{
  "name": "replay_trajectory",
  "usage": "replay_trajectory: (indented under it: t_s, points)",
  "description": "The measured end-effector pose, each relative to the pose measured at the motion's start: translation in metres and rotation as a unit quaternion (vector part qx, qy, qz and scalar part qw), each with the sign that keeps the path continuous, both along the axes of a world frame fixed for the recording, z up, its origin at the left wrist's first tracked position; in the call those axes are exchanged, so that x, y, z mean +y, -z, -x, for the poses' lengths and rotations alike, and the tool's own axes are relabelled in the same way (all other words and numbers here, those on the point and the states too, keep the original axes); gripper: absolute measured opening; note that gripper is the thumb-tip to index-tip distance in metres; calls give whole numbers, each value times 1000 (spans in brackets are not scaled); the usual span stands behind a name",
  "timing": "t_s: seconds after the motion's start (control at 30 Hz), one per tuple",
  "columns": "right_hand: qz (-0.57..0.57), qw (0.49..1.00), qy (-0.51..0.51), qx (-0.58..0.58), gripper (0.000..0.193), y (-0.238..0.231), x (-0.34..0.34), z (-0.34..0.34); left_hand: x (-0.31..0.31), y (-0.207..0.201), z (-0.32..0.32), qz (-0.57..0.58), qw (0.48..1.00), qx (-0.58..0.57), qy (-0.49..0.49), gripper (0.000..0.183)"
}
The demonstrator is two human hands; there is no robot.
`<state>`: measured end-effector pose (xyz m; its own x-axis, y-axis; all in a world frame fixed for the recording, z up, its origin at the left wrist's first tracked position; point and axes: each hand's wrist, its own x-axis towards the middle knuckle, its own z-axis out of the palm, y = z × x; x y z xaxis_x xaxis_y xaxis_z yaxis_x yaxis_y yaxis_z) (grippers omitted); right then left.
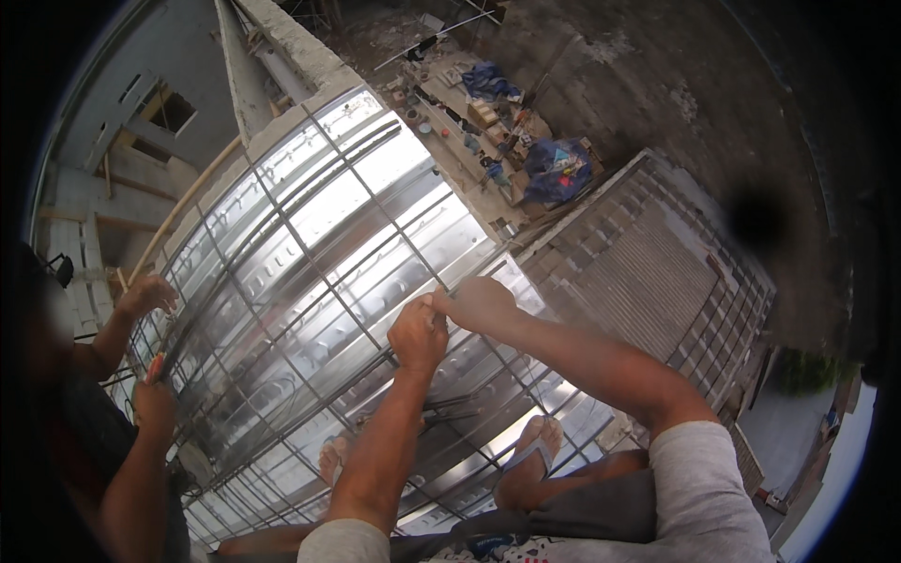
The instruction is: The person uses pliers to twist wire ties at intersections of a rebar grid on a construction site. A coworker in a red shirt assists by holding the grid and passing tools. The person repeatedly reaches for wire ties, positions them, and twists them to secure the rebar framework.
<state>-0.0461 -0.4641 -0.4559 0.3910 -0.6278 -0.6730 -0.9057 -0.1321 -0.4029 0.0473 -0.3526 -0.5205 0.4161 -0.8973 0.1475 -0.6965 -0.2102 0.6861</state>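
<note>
My left hand [418, 333] and my right hand [479, 305] meet over the right edge of a grid of steel reinforcing bars [330, 281]. Both are closed, the right with its fingertips pinched against the left. Something small and dark shows at the left fingers, but its kind cannot be made out; what the right pinches is hidden. A bar runs up to the fingers from the upper left. Beneath the grid lies shiny ribbed metal decking [361, 202]. Thin dark pieces [455, 405] lie below my hands, between my sandalled feet [530, 460].
At the left a co-worker's hands [155, 399] are at the grid, one with a red-handled item. The decking's right edge drops toward a lower yard with blue tarps [558, 169] and a corrugated roof [629, 263]. A concrete wall [291, 61] borders the far end.
</note>
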Motion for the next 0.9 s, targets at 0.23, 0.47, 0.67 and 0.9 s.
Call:
replay_trajectory:
  t_s: [0.23,0.47,0.67,0.9]
  points:
    - [-74,997,-6,-4,81,16,-12,14,-2,-9,-1,-80,990,103,-47,19]
    - [-75,995,-69,3,58,-4,-17,6,-5,-13,-8,-133,976,170,-35,23]
    - [99,978,-181,10,32,-6,0,7,-7,-18,-4,-146,976,154,-48,29]
    - [119,982,-146,-35,33,34,2,19,-18,-29,-7,-210,962,164,-64,44]
